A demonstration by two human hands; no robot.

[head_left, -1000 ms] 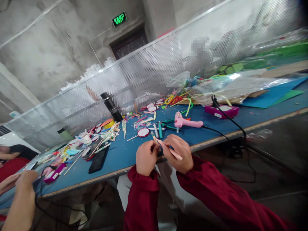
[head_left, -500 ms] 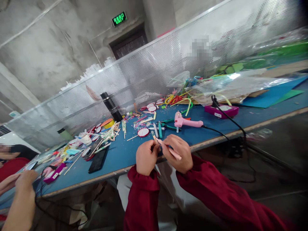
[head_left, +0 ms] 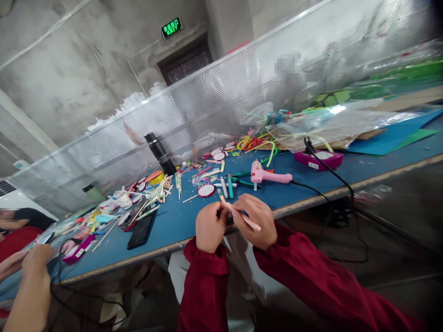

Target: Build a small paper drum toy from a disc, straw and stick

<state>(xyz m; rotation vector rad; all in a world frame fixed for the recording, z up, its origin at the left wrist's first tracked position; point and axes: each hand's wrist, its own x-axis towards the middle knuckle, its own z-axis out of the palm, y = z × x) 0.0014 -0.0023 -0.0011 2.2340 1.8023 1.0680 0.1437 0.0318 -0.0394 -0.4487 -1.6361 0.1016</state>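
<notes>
Table (head_left: pixel 180 221), blue, stretches ahead of us, near edge at our hands. Left hand (head_left: pixel 211 227) and right hand (head_left: pixel 256 222) close together, fingers bent inward. Black bottle (head_left: pixel 160 153) well beyond left hand, tilted in view. Black phone-like slab (head_left: pixel 139 234) left of left hand. Pink glue gun (head_left: pixel 272 176) just beyond right hand. Pale pink pen-like tool (head_left: pixel 252 223) pinched slantwise by our right hand. Narrow strip (head_left: pixel 221 195) pinched by our left; contact with tool too small to tell.
</notes>
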